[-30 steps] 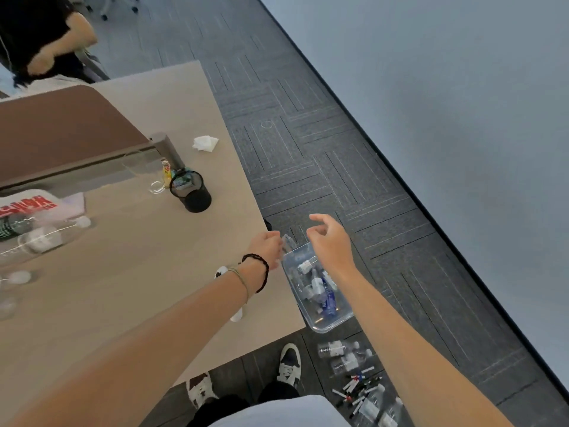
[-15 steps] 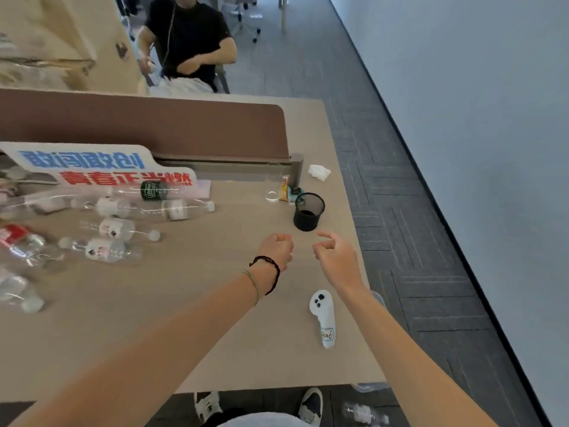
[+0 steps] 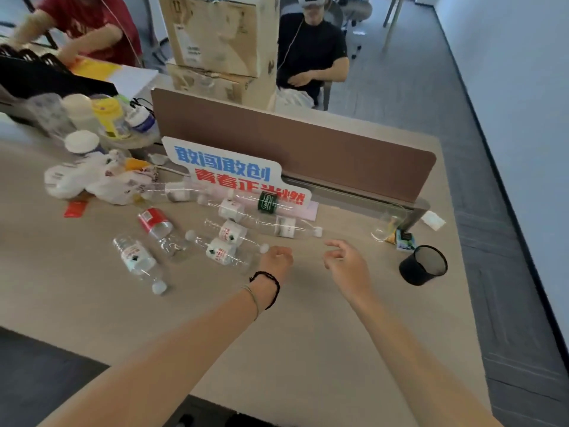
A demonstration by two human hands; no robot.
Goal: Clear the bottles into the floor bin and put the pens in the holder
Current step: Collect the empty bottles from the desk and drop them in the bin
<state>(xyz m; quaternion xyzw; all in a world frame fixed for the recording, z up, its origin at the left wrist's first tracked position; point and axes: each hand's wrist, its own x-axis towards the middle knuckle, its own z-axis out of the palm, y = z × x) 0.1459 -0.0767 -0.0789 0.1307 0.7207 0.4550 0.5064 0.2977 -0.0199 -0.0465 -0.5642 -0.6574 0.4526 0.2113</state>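
Observation:
Several empty clear plastic bottles lie on their sides on the beige table. One with a white label lies just left of my left hand, whose fingers are curled and hold nothing. A red-labelled bottle and another clear bottle lie further left. A long bottle lies beyond my hands. My right hand hovers over the table with its fingers apart and nothing in it. The black mesh pen holder stands to its right. No pens and no floor bin are in view.
A brown divider with a lettered sign crosses the desk. White plastic bags and jars crowd the far left. Cardboard boxes and two seated people sit beyond. A small carton and a tissue lie near the holder.
The view has swung from the floor bin at the table's right edge, up and left over the table. Both hands moved from the bin to above the bottles. The white controller is out of view.

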